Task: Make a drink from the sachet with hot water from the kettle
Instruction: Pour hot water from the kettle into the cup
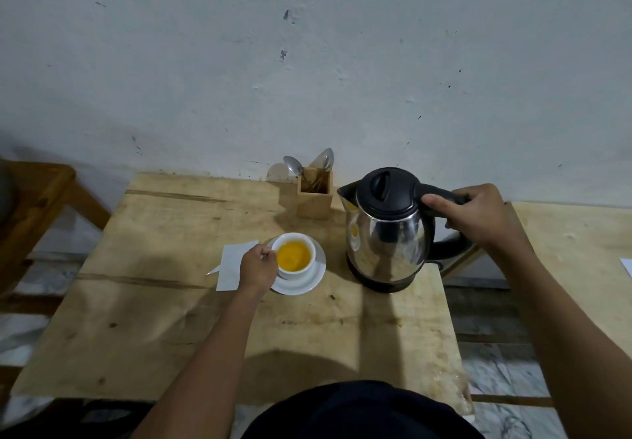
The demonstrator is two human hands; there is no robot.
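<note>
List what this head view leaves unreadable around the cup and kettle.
- Cup handle: hidden under the left hand, so its grip is unclear.
- Kettle water level: steel body and shut lid hide it.
- Sachet print: too small, partly under the hand.
- Spoon handles: inside the wooden holder.

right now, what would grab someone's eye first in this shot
The bright orange drink in the white cup on its saucer stands out at the middle of the wooden table, with the left hand closed at the cup's side. Just right of it stands the shiny steel kettle, the right hand gripping its black handle. Behind them, a wooden holder with spoons sits against the wall.
</note>
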